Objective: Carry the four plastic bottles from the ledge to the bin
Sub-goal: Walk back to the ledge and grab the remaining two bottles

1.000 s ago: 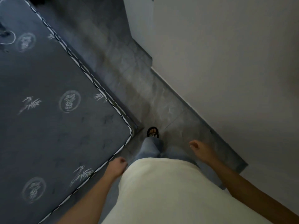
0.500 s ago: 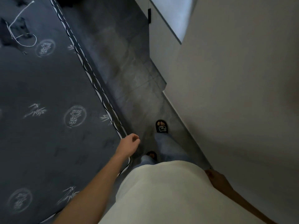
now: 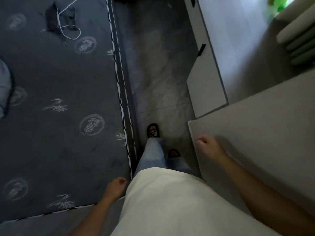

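Note:
No plastic bottles and no bin are in view. My left hand (image 3: 115, 186) hangs at my side by the mattress corner, fingers curled loosely, holding nothing. My right hand (image 3: 207, 147) swings forward beside the grey wall corner, fingers curled in, also holding nothing. A pale ledge (image 3: 233, 36) lit by daylight runs along the upper right, with something green and blurred (image 3: 279, 4) at its far end.
A dark grey mattress (image 3: 59, 108) with white patterns fills the left; a dark cloth with a white cord (image 3: 63, 23) lies on it. A narrow tiled floor strip (image 3: 158, 74) runs ahead between mattress and white cabinet (image 3: 204, 92). A grey wall (image 3: 264, 133) stands at right.
I have walked forward along the floor strip. My left hand dropped back to my side and my right hand swung forward. The lit ledge and white cabinet came further into view.

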`<state>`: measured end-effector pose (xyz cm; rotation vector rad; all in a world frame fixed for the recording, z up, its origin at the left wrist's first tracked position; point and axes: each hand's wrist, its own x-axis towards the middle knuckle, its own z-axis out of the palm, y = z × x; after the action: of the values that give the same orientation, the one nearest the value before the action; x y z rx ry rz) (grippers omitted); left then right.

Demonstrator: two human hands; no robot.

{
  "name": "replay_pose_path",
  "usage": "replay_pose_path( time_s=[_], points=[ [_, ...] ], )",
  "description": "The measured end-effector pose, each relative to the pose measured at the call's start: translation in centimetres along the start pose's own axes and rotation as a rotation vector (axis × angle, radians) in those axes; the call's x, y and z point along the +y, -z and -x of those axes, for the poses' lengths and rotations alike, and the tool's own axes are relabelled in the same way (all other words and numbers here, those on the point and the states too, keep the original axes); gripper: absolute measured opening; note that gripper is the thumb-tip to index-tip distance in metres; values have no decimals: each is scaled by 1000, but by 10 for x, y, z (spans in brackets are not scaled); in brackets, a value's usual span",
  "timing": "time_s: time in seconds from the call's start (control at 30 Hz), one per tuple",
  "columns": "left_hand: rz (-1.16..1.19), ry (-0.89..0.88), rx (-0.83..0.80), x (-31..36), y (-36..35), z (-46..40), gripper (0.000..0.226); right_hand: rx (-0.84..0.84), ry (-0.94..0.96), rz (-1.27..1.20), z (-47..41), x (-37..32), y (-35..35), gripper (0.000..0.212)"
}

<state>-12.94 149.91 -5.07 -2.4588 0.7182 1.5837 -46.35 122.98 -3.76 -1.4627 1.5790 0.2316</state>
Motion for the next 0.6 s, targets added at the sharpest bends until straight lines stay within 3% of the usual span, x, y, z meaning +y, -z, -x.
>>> replay_pose_path(
  time_s=[0.23, 0.6],
  points=[
    [149, 87, -55, 48, 77, -61, 19, -50, -26, 47, -77, -82, 31, 23],
    [58, -200, 37, 258, 256, -167, 18, -124, -255, 67, -102, -108, 47, 25]
  ],
)
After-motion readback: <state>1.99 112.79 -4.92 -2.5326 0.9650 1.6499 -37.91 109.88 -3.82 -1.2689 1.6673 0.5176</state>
